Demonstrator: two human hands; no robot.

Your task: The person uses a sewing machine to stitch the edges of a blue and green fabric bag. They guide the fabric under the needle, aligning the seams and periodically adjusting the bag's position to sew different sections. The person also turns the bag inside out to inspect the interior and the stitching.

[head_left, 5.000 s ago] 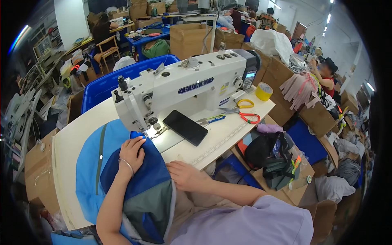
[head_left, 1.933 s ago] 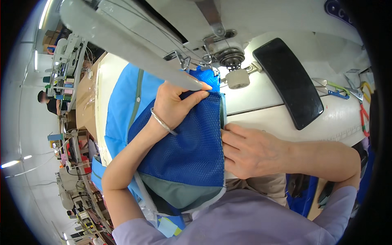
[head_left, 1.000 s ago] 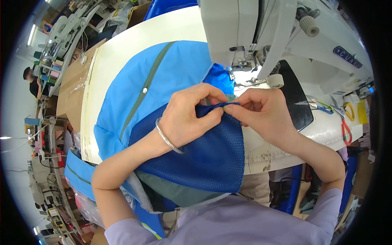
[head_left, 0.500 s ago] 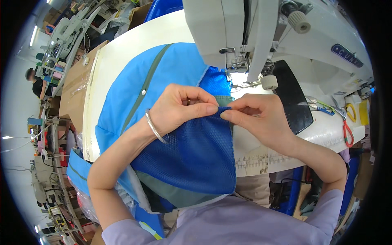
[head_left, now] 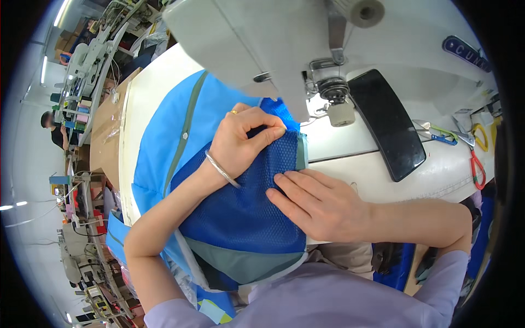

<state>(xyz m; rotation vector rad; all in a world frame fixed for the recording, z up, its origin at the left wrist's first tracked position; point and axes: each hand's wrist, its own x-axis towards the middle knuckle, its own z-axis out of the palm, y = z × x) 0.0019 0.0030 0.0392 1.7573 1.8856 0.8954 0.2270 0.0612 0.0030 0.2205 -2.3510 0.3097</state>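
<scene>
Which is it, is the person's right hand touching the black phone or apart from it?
Apart: in the head view, white table shows between the right hand and the black phone.

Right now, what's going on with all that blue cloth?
At a white sewing machine, a person's left hand pinches the dark blue mesh fabric near its top edge. The right hand lies on the same mesh near its right side, fingers stretched out. Light blue fabric with a grey-green strip spreads out to the left. A black smartphone lies on the white table, to the right of the mesh.
</scene>
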